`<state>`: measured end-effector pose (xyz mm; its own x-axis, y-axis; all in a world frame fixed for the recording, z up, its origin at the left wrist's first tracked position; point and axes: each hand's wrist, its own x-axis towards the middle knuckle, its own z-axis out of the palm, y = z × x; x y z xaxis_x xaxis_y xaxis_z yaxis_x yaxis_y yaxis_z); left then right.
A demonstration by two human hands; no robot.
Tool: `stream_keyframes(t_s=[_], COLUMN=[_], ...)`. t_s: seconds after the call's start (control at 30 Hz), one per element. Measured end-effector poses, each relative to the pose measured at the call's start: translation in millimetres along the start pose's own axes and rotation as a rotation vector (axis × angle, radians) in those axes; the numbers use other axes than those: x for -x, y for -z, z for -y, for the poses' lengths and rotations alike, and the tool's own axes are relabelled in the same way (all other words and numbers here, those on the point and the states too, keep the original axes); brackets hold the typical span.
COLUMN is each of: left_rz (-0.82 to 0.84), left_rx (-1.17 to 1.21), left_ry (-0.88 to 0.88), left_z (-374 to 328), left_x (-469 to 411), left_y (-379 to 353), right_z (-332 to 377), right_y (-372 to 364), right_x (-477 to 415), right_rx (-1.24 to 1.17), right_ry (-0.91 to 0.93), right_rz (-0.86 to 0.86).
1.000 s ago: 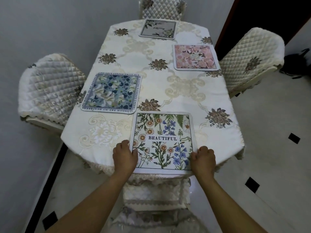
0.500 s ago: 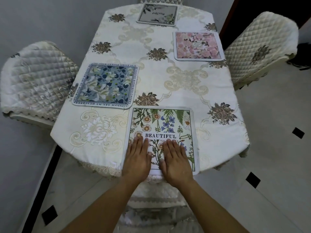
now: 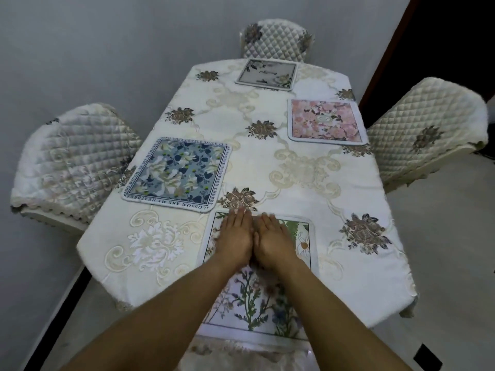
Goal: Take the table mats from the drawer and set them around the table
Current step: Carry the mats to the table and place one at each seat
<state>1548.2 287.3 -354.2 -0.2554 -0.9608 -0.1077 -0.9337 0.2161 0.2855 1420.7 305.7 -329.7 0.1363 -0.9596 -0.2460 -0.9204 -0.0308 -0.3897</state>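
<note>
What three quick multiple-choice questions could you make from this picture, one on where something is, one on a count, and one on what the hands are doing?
1. Where does the pink mat lie?
A. At the table's right side, by the right chair
B. On the floor
C. Under the blue mat

2. How many mats are on the table?
A. Two
B. Four
C. Six

3. What are the left hand and right hand doing?
A. Lifting a chair
B. Lying flat, side by side, on the nearest mat
C. Hanging clear of the table

Answers:
1. A, it sits near the right edge beside the quilted chair.
2. B, counting the grey mat, the pink one, the blue mat and the nearest.
3. B, both palms rest open on it, fingers stretched forward.
</note>
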Motion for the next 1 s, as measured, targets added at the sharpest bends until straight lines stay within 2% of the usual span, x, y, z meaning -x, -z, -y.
stream_keyframes(t_s=[0.13, 0.3, 0.47, 0.6, 0.83, 1.0], left_rz=[0.072, 0.037, 0.055, 0.028, 0.089, 0.222], left_rx=[-0.116, -0.106, -0.087, -0.060, -0.007, -0.051], left_ry=[-0.059, -0.139, -0.093, -0.060, 0.011, 0.109], left_z=[14, 35, 78, 92, 77, 48], left_x=[-37, -28, -16, 18, 116, 201], left_y=[1, -3, 8, 9, 0, 11], right_z=[-2, -18, -90, -111, -79, -65], right_y=[8, -4, 13, 11, -24, -39], right_x=[-35, -29, -9, 18, 110, 190], right_rx=[0.044, 0.100, 0.085, 0.151, 0.077, 0.029], right_ry=[0.023, 0.089, -0.028, -0.075, -0.100, -0.125], right_rz=[0.065, 0.035, -0.020, 0.002, -0.012, 0.104])
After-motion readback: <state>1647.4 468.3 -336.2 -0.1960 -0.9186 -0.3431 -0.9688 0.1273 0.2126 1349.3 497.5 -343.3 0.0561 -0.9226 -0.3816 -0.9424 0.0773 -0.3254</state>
